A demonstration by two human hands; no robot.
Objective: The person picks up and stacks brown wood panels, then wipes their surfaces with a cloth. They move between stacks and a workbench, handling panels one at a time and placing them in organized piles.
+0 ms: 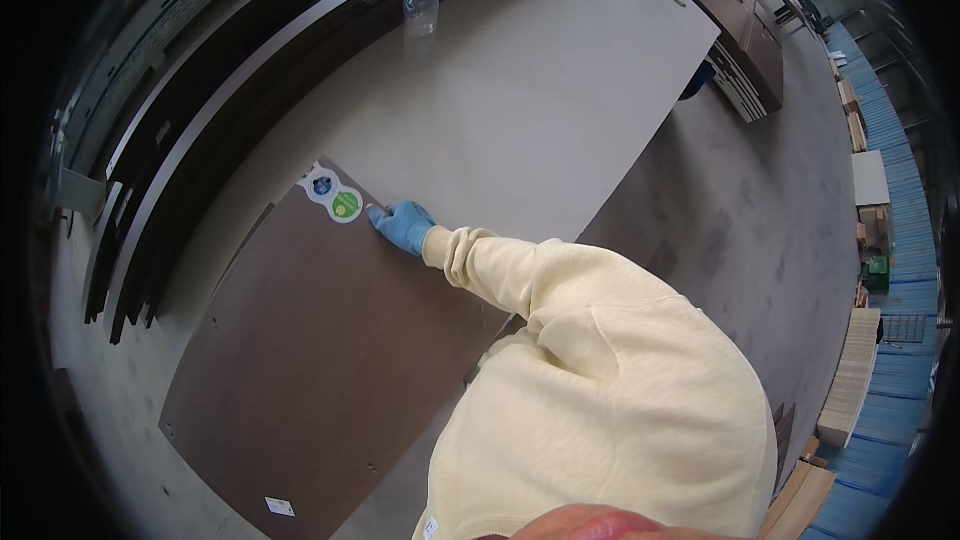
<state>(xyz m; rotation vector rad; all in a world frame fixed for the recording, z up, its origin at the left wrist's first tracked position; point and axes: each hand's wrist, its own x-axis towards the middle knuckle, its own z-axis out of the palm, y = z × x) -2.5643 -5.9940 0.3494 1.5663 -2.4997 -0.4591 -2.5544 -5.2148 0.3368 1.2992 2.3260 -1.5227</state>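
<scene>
A large dark brown board [330, 340] lies flat on the pale table, a round-lobed sticker [333, 194] with blue and green discs at its far corner. My right hand [403, 227], in a blue glove, is at the board's right edge beside the sticker. Its fingers are bent at the edge, and one fingertip points toward the sticker; their undersides are hidden. A cream sleeve [500, 265] covers the arm reaching across from the right. A small white label [279, 507] is stuck near the board's close end. My left hand does not show.
Long dark strips [230, 105] are stacked along the table's left side. A clear bottle [421, 5] with a white cap stands on the pale tabletop [530, 90]. Small tools lie at the far end. More brown panels [745, 35] are stacked beyond the table's right edge.
</scene>
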